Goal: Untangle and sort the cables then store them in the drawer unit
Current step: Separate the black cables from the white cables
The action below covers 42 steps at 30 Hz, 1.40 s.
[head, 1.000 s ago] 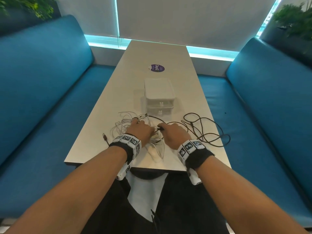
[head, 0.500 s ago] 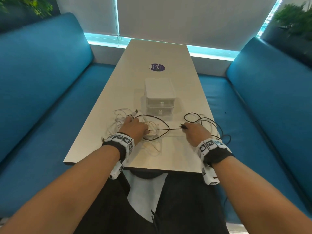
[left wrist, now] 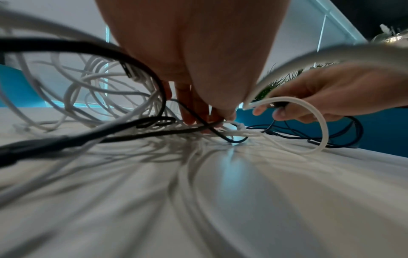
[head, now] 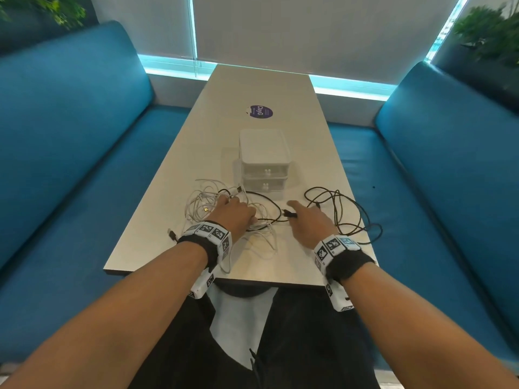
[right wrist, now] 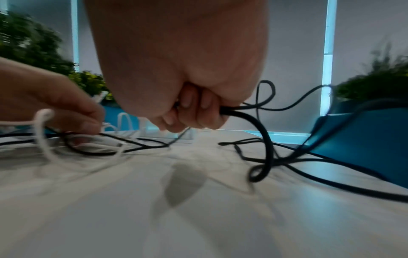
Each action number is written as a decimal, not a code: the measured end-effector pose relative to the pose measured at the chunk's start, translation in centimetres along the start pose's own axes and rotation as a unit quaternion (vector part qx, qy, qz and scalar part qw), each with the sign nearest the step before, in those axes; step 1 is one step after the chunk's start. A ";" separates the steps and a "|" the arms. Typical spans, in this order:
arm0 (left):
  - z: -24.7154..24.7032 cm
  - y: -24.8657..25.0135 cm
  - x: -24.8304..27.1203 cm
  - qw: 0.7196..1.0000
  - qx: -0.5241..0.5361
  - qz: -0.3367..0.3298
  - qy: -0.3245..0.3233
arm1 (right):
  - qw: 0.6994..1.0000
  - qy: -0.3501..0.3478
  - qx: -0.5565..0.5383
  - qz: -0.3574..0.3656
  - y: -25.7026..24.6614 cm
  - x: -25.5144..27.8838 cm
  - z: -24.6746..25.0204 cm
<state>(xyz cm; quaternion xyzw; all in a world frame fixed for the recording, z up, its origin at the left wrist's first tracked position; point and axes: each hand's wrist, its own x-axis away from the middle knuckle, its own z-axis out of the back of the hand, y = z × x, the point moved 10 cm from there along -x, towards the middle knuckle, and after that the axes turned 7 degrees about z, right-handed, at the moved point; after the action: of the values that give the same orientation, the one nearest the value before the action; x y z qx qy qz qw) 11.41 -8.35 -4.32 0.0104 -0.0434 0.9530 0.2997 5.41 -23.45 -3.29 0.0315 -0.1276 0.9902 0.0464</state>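
A tangle of white cables (head: 205, 204) lies on the table in front of the white two-drawer unit (head: 264, 161), whose drawers are both closed. My left hand (head: 234, 214) rests on the tangle, and its fingertips (left wrist: 199, 115) pinch white strands down at a crossing with the black cable. My right hand (head: 293, 213) grips the black cable (right wrist: 266, 139) near its plug, fingers (right wrist: 206, 111) curled round it. From there the black cable (head: 337, 211) runs in loose loops to the right, and another stretch curves back under the white tangle.
The table (head: 261, 88) is long and narrow, with blue benches (head: 70, 164) on both sides. A purple sticker (head: 261, 111) lies beyond the drawer unit. One loose plug (head: 172, 235) sits near the left edge. The black loops reach the table's right edge.
My right hand pulled the black cable out to the right, then came back towards the middle. The black cable, taut half a second ago, now lies slack. My left hand stayed on the white tangle.
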 end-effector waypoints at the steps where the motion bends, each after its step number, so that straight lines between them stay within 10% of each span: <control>1: 0.3 0.2 0.0 1.000 0.010 -0.001 0.008 | 1.000 0.002 -0.013 0.027 -1.3 -0.3 -0.2; 13: 0.5 0.8 0.0 0.996 0.092 0.010 0.005 | 0.995 0.005 -0.016 0.095 -5.0 -1.6 -0.8; 28: -0.7 -1.3 0.5 0.998 0.052 0.016 -0.042 | 0.977 -0.026 0.093 -0.191 7.8 2.1 1.5; 42: 0.7 0.4 -0.2 0.988 0.152 0.005 -0.011 | 0.998 0.060 -0.005 0.012 0.9 -0.4 1.4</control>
<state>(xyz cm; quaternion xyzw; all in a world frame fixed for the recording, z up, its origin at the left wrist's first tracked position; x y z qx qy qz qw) 11.39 -8.83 -3.71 0.0658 0.0982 0.9500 0.2890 5.76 -24.74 -2.16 -0.0297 -0.1295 0.9902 0.0423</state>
